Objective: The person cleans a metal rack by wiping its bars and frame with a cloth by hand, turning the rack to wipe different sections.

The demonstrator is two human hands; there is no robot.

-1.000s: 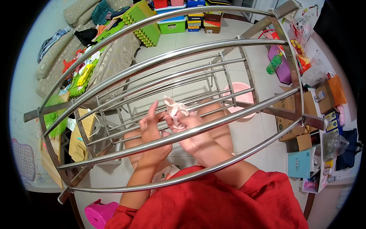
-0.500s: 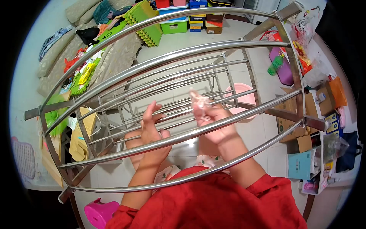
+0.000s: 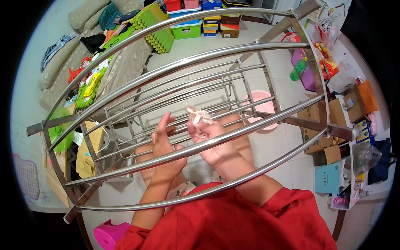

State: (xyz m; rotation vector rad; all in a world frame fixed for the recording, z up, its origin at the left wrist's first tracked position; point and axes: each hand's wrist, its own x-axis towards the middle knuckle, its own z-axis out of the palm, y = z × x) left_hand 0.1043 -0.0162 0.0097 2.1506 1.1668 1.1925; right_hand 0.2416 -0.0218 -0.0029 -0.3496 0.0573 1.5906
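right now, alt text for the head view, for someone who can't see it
A person's right hand holds a crumpled pale cloth, with the left hand beside it, seen through a metal rack. A pink basin stands on the floor.

Hands [image 3: 162, 143] behind rack rails [image 3: 175, 156] | cloth [image 3: 199, 114] in right one [image 3: 214, 132] | basin [image 3: 266, 107] right | stool [image 3: 109, 234] left

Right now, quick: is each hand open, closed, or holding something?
Left hand: open, nothing visible in it.
Right hand: closed, holding a crumpled pale cloth.
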